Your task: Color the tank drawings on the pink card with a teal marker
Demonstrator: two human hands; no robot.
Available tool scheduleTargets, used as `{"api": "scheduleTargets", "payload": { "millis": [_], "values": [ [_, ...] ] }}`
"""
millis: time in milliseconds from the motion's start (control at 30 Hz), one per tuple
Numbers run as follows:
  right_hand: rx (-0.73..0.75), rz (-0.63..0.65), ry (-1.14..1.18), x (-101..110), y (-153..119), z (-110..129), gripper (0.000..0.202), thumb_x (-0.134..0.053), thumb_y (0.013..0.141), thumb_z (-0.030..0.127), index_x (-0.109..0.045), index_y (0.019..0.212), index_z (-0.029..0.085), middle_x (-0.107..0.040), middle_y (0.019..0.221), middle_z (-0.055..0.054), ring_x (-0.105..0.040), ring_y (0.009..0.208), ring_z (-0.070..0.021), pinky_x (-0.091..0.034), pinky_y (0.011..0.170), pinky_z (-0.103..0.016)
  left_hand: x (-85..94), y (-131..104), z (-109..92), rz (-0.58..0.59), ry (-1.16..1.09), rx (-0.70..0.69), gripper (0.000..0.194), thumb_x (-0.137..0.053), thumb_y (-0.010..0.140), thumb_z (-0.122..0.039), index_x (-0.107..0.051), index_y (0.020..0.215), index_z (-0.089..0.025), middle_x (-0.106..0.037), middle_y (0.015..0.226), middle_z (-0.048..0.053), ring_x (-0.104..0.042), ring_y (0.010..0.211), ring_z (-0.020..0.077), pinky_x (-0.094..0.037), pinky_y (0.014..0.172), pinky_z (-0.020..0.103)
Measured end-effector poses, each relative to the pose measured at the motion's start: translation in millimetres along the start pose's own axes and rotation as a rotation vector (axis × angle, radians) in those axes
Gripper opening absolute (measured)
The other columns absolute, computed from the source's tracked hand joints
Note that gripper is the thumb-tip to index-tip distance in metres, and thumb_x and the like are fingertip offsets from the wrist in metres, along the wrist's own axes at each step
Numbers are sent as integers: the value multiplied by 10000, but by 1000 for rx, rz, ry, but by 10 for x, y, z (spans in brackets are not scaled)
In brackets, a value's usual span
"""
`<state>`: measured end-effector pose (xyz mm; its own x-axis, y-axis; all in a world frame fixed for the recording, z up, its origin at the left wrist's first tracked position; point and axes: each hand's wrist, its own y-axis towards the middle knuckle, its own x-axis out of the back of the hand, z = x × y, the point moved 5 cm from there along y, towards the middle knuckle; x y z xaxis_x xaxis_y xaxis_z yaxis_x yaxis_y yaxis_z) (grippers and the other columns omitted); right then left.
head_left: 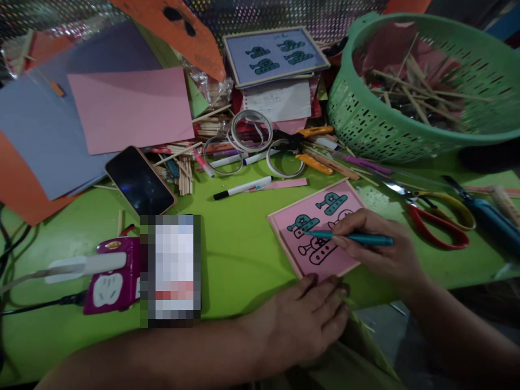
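A pink card with a thin wooden-stick border lies tilted on the green table. It bears tank drawings, two coloured teal and others in black outline, one partly covered. Pinched in my right hand is a teal marker, its tip touching the card near the left-hand teal tank. My left hand rests at the card's lower edge, holding nothing, with its fingers spread and their tips on the border.
Behind are a phone, tape rolls, a framed blue card and a green basket of sticks. Scissors lie right. At left are a blurred-screen phone, a magenta power strip and pink paper.
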<state>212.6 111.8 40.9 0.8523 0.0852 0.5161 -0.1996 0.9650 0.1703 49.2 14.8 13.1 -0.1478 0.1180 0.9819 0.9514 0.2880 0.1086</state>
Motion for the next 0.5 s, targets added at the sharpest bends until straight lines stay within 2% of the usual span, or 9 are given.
{"api": "scheduleTargets", "payload": {
  "millis": [233, 400, 500],
  "values": [
    [5, 0, -16, 4, -7, -3, 93, -750, 875, 226, -689, 814, 262, -722, 703, 1, -676, 594, -166, -540, 538, -279, 55, -1, 20, -115, 14, 33, 410, -407, 1094, -222, -660, 1416, -221, -627, 1526, 27, -579, 1395, 200, -405, 1135, 369],
    [-40, -60, -32, 40, 6, -1, 135, -796, 856, 316, -694, 798, 251, -719, 699, -17, -675, 597, -178, -549, 541, -288, 53, 2, 14, -41, 15, 14, 415, -421, 1096, -237, -621, 1460, -224, -578, 1576, 39, -564, 1415, 202, -404, 1150, 371],
    [-42, -69, -39, 42, 10, 10, 141, -801, 854, 314, -694, 785, 252, -714, 693, -16, -667, 592, -172, -545, 535, -282, 38, 1, 11, -41, 11, 13, 414, -432, 1092, -239, -614, 1464, -215, -571, 1581, 50, -559, 1422, 208, -407, 1152, 377]
  ]
}}
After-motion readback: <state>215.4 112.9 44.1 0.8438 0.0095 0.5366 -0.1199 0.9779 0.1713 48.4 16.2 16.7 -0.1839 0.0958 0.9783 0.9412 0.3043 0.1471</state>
